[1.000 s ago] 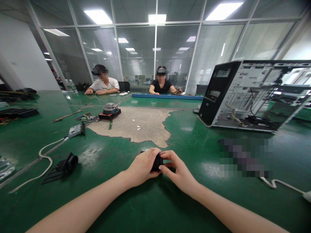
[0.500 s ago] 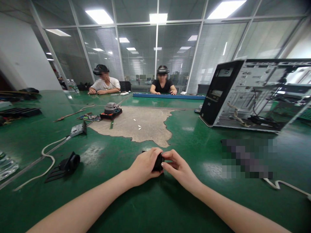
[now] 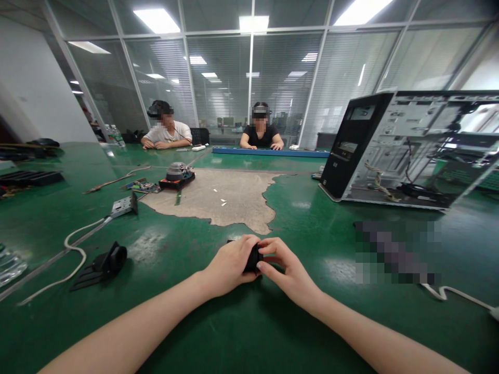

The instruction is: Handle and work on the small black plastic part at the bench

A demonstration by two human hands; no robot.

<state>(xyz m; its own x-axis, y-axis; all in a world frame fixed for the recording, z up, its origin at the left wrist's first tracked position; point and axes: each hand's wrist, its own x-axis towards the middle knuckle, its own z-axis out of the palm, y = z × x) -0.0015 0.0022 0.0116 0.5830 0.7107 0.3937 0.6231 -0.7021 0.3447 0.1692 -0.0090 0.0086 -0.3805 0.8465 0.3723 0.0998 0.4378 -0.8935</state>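
Note:
A small black object (image 3: 253,258) is between my two hands, just above or on the green table (image 3: 218,332) near its front. My left hand (image 3: 233,261) wraps round it from the left and covers most of it. From the right, the thumb and fingertips of my right hand (image 3: 284,266) pinch its right edge. A black plastic part with a round opening (image 3: 107,264) lies to the left of my hands. Past my fingers, a worn beige patch (image 3: 230,195) shows in the table top.
An open computer case (image 3: 366,150) stands at the right, with a blurred dark strip (image 3: 393,252) and a white cable before it. A metal bracket (image 3: 122,205), a red-and-black part with a grey dome (image 3: 176,176) and a bottle (image 3: 10,265) are left. Two people sit across the table.
The view has shifted very slightly. Both hands keep their hold on the black object, with almost no visible movement.

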